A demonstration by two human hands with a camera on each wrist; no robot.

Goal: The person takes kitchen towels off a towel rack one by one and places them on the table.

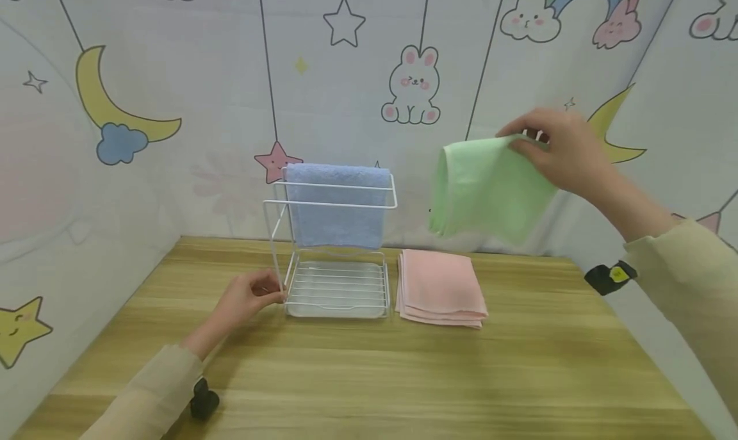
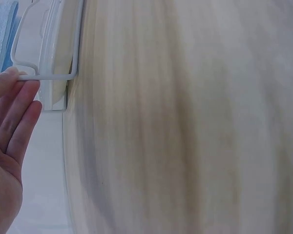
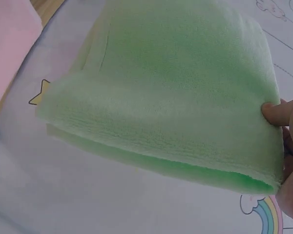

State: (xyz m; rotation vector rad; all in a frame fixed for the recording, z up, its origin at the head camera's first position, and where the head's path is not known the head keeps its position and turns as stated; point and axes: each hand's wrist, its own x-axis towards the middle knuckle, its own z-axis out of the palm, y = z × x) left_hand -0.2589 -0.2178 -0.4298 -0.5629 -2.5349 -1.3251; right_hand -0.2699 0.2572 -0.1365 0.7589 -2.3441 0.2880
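A folded green towel [image 1: 490, 187] hangs in the air from my right hand [image 1: 567, 148], whose thumb and fingers pinch its top edge. In the right wrist view the towel [image 3: 176, 87] fills most of the picture, its layers parted along the lower edge. My left hand [image 1: 248, 299] pinches a wire at the left front of the white wire rack [image 1: 331, 204]; the left wrist view shows thumb and fingertips on that wire [image 2: 49, 77]. Over the rack's rear top bar is draped a blue towel [image 1: 339, 216]. A pale tray [image 1: 340, 310] lies at the rack's base.
To the right of the rack, a folded pink towel [image 1: 441, 286] lies on the wooden table [image 1: 369, 376]. Behind the table's far edge rises a white cloth backdrop [image 1: 219, 107] printed with stars, moons and rabbits.
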